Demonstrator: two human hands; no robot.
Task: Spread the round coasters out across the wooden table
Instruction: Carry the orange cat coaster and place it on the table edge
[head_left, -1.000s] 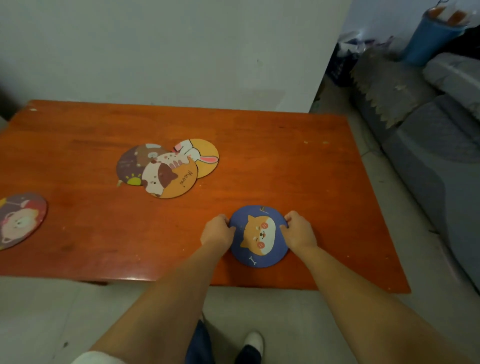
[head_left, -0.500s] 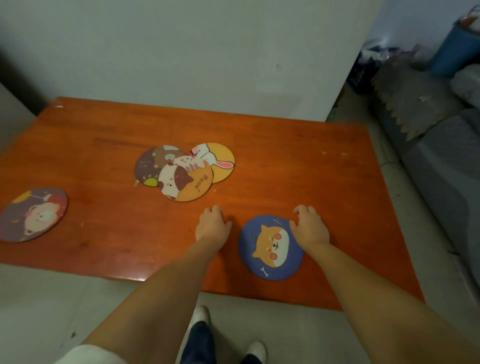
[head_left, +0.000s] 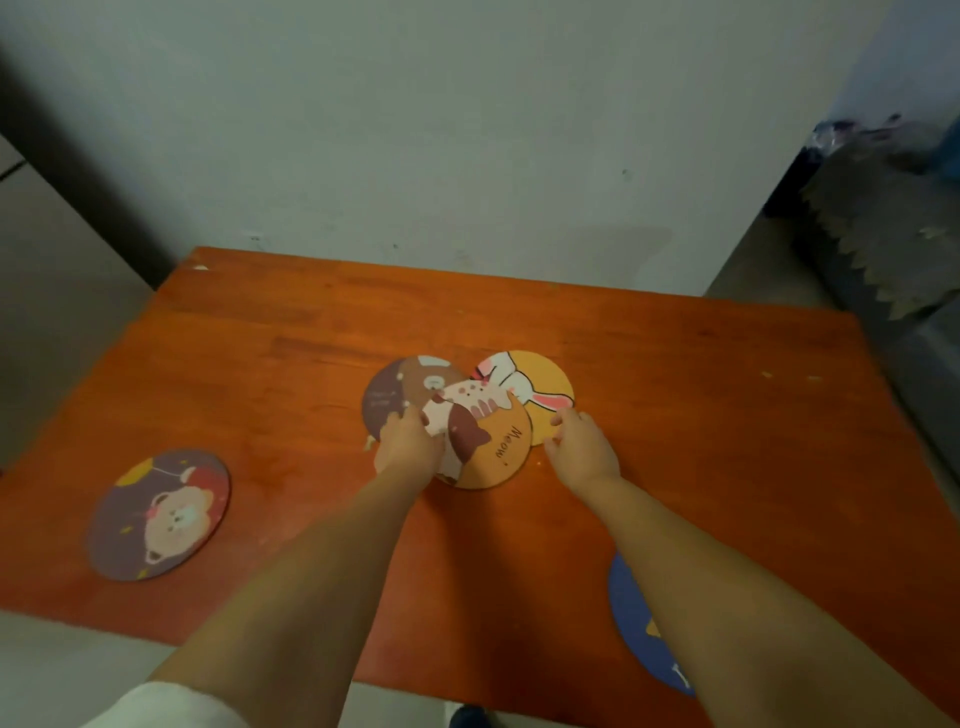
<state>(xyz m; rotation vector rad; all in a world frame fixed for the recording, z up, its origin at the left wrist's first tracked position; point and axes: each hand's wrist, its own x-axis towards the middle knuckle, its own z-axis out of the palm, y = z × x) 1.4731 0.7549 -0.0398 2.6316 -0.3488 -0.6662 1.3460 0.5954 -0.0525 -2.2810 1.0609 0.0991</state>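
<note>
Both hands have left the blue coaster (head_left: 636, 631) and reached the overlapping pile mid-table.
Left hand (head_left: 410, 441) lies flat, fingers spread, on the cat coaster (head_left: 493, 449), gripping nothing; right hand (head_left: 582, 447) touches the rabbit coaster (head_left: 545, 387), its grip unclear. A bear coaster (head_left: 158, 514) lies well left of the pile on the table (head_left: 727, 415); the brown coaster (head_left: 395, 397) is under the cat coaster.

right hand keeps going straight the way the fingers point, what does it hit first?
The right hand points up-left at the yellow rabbit coaster; its fingertips look already at that coaster's near edge, so it comes first.
</note>
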